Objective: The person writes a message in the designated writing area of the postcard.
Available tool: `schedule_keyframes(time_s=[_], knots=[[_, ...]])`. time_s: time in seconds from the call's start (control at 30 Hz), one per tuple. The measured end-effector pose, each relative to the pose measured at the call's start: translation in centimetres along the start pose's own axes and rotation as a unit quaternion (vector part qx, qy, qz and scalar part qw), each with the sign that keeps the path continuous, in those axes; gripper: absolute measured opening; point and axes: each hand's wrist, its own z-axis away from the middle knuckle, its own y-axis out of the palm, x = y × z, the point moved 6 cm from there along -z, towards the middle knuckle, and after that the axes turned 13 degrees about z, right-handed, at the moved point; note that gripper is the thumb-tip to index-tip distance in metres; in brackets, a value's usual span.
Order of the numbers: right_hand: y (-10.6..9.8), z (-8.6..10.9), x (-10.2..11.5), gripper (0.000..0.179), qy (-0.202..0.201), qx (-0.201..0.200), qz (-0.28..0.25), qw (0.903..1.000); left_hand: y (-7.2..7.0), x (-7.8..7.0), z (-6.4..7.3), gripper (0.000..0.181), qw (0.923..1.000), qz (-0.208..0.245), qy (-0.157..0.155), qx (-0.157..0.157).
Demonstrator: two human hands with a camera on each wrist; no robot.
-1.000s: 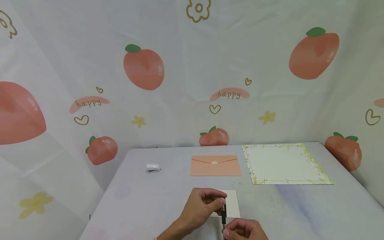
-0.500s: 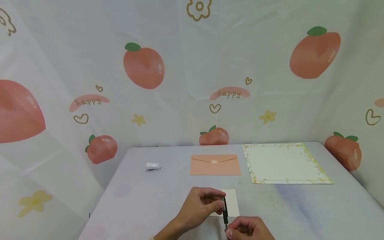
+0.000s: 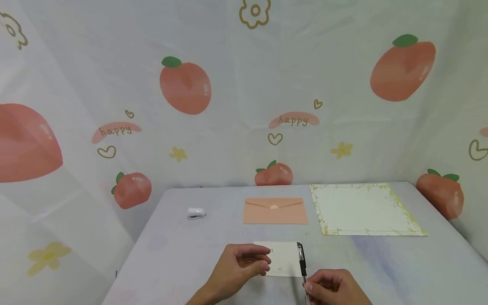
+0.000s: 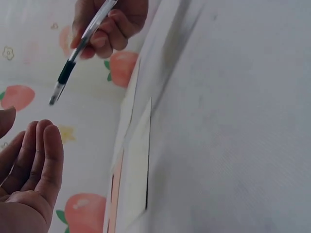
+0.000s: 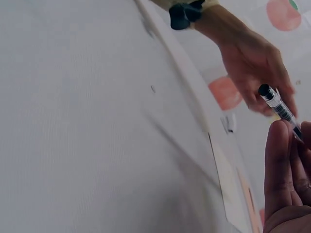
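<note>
A pen (image 3: 303,264) with a clear barrel and black grip slants over the right edge of a small cream card (image 3: 286,256). My right hand (image 3: 335,288) pinches its near end between thumb and fingers. To the left, my left hand (image 3: 238,267) overlaps the card's left side, its fingers loosely bent, apart from the thumb and holding nothing. In the left wrist view the pen (image 4: 87,36) points at the left fingertips with a gap between. The right wrist view has the pen's black end (image 5: 265,91) beyond the right fingers. Faint small marks show on the card.
Behind the card lies a peach envelope (image 3: 274,214). A large sheet with a floral border (image 3: 362,209) lies at the back right of the table (image 3: 171,254). The small white stapler (image 3: 196,213) stands at the back left. A fruit-printed cloth (image 3: 236,84) hangs behind.
My left hand has let go of the pen's far end and drawn back left. The right hand has carried the pen rightward, uncovering more of the card.
</note>
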Motion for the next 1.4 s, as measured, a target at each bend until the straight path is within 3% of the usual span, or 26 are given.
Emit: schedule_keyframes(time_s=[0.23,0.47,0.8,1.07,1.4], knots=[[-2.8,0.5,-0.6,0.041,0.018,-0.003,-0.011,0.9998,-3.2,0.0,2.3,0.040,0.9992,-0.022,-0.014,-0.030],[-5.5,0.6,-1.6,0.035,0.060,-0.029,0.048,0.9966,-5.6,-0.7,4.0,0.035,0.9982,-0.031,0.032,-0.040],[-6.5,-0.6,-2.2,0.029,0.065,-0.070,0.129,0.9871,-6.6,-0.9,5.2,0.032,0.9966,-0.036,0.064,-0.038],[-6.3,-1.8,-2.5,0.028,0.079,-0.078,0.148,0.9829,-6.9,-1.0,5.7,0.034,0.9965,-0.031,0.071,-0.030],[-6.6,-3.0,-2.3,0.028,0.096,-0.094,0.210,0.9684,-7.0,-1.0,6.0,0.033,0.9966,-0.017,0.078,-0.021]])
